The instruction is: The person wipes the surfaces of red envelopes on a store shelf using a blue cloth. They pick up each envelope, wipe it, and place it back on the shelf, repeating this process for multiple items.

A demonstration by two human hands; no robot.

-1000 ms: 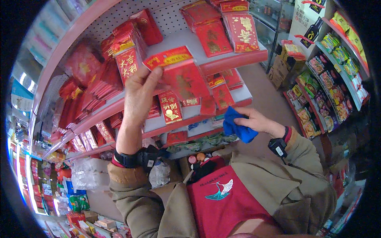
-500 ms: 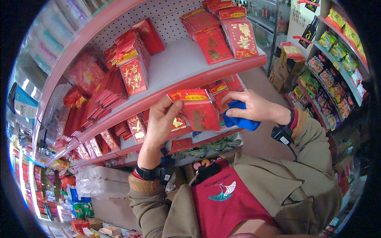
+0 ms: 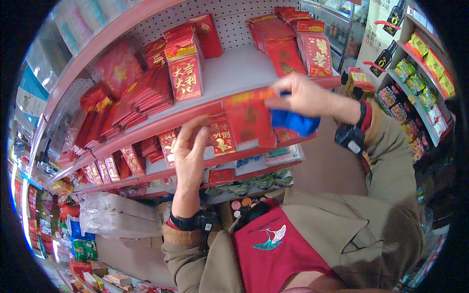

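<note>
My right hand [image 3: 308, 100], smeared by motion, pinches the upper right corner of a pack of red envelopes [image 3: 248, 119] with gold print. A crumpled blue cloth [image 3: 293, 123] hangs beneath the same hand, seemingly held in its lower fingers. The pack hangs in front of the shelf edge, tilted a little. To its left, my left hand [image 3: 190, 146] is raised with thumb and fingers apart and holds nothing. Behind the hands, more red envelope packs [image 3: 222, 134] with gold characters stand on the lower shelf.
The grey upper shelf [image 3: 229, 73] has a pink front edge and carries stacked red envelope packs [image 3: 185, 75] at left and another pile [image 3: 312, 51] at right. Wrapped pale bundles [image 3: 119, 215] stand at lower left. A snack rack [image 3: 415, 83] rises at right.
My left hand has let go of the red envelope pack and opened. My right hand has taken its corner and moved up with the blue cloth. The view has shifted slightly.
</note>
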